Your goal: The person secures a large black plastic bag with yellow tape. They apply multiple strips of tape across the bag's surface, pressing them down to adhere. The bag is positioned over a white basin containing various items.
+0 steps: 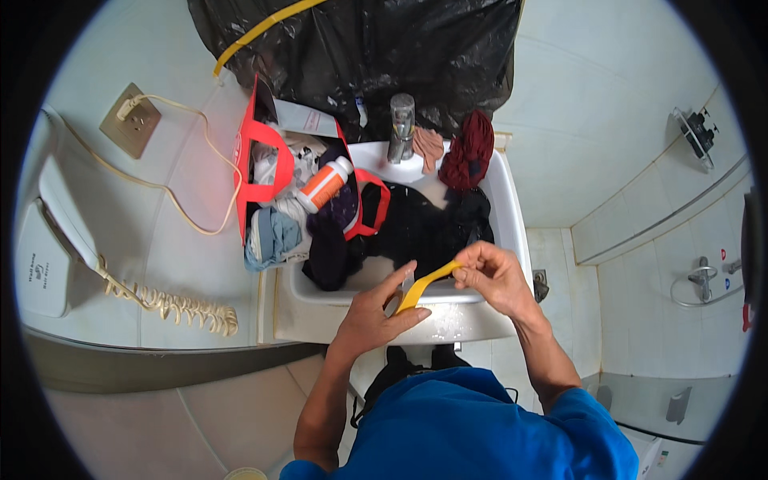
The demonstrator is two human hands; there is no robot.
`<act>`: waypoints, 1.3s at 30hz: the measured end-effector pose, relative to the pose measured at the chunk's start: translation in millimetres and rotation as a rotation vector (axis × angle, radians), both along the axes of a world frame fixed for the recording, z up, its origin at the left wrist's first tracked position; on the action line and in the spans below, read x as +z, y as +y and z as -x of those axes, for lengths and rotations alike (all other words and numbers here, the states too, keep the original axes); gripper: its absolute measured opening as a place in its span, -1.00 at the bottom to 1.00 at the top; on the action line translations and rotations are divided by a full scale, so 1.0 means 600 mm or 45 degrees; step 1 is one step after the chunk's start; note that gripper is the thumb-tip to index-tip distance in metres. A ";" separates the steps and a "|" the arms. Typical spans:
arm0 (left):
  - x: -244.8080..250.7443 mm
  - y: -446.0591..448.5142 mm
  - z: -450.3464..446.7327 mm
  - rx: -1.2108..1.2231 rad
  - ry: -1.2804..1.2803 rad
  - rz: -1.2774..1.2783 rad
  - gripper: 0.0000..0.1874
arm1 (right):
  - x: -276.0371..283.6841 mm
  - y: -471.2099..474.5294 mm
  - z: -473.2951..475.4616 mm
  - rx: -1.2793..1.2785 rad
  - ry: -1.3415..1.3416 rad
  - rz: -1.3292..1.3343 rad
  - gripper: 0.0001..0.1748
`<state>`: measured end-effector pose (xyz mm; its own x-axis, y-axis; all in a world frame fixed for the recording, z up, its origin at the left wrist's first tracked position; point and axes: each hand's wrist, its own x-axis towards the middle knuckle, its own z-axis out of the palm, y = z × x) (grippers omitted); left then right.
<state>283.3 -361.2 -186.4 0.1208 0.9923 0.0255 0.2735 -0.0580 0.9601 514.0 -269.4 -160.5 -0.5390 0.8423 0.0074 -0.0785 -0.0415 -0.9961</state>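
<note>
My left hand [373,318] holds a roll of yellow tape [393,303] above the front rim of the white sink [517,240]. Between thumb and fingers of my right hand [495,282] is the free end of a yellow tape strip [429,281], drawn out from the roll. Dark wet-looking cloth [414,222] lies in the basin below. A dark red bundled cloth [468,153] and a pinkish cloth [428,147] rest at the back of the sink beside the metal faucet [401,129].
A red-handled bag [264,192] full of clothes stands left of the basin, an orange-and-white bottle [326,185] on top. Yellow tape [264,31] edges a black plastic sheet [432,54] behind the faucet. A wall hair dryer [45,258] with coiled cord [180,312] hangs at left.
</note>
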 end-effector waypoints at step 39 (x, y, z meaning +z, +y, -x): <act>0.039 -0.015 -0.051 0.016 0.500 0.033 0.07 | -0.095 -0.064 0.002 0.085 0.466 0.518 -0.90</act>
<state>314.0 -370.1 -162.7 0.1041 0.9935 -0.0450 0.6209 -0.0296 0.7833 513.0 -307.9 -217.7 -0.6148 0.7804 -0.1142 -0.4010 -0.4340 -0.8067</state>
